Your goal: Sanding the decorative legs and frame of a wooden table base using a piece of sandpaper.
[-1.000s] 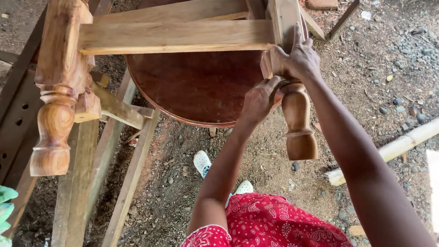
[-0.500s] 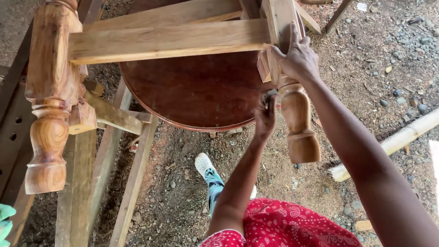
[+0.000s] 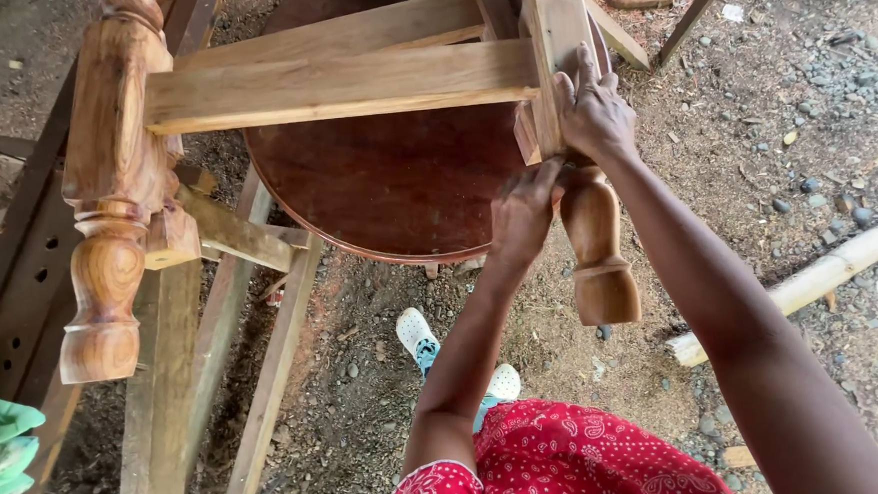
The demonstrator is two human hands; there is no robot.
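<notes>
An upturned wooden table lies on a wooden frame, its round dark-brown top (image 3: 385, 180) facing away and its turned legs pointing towards me. My right hand (image 3: 592, 109) wraps around the square upper part of the right leg (image 3: 597, 249), where the pale cross rail (image 3: 340, 84) joins it. My left hand (image 3: 522, 213) presses its closed fingers against the inner side of that same leg, just below the joint. Whether it holds anything small is hidden. The left leg (image 3: 107, 224) stands free at the far left.
Pale timber beams (image 3: 171, 391) of the supporting frame slope under the table at the left. A bamboo pole (image 3: 821, 272) lies on the gravel at the right. A green cloth (image 3: 0, 460) sits at the lower left. My foot in a white sandal (image 3: 419, 338) rests on the dirt.
My left hand dropped a little off the leg half a second ago and has come back up against it. The view has shifted slightly; my right hand has kept its grip.
</notes>
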